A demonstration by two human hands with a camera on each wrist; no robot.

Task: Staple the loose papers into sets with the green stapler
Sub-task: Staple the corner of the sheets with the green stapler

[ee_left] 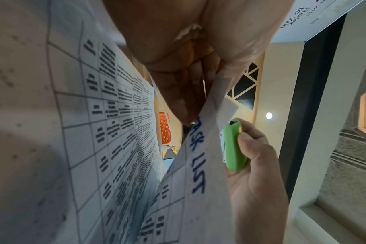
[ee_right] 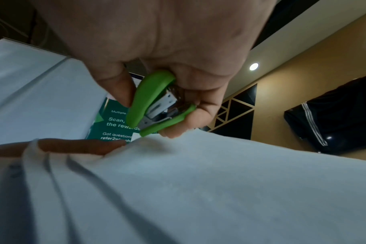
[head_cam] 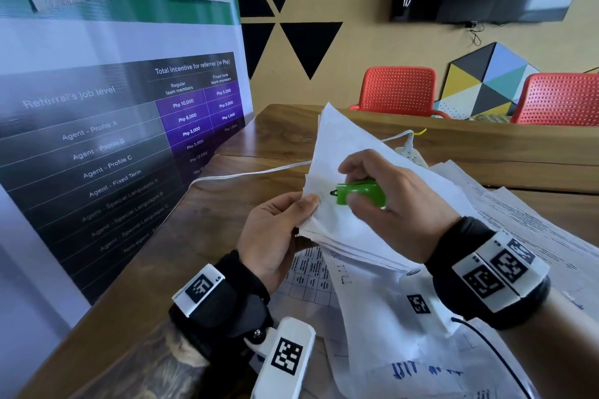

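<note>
Head view: left hand (head_cam: 275,233) pinches a sheaf of thin white papers (head_cam: 353,230) at its corner, frame centre, above the wood-grain tabletop (head_cam: 227,230); right hand (head_cam: 398,201) grips the small glossy green stapler (head_cam: 359,193).

Left wrist view: stapler beside the printed sheet's edge.

Right wrist view: stapler mouth agape, not yet on paper. Step: positioning; next, seat the corner and squeeze.

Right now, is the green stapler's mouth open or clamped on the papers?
Open: in the right wrist view the green stapler shows a gap between its arms, just above the papers.
</note>
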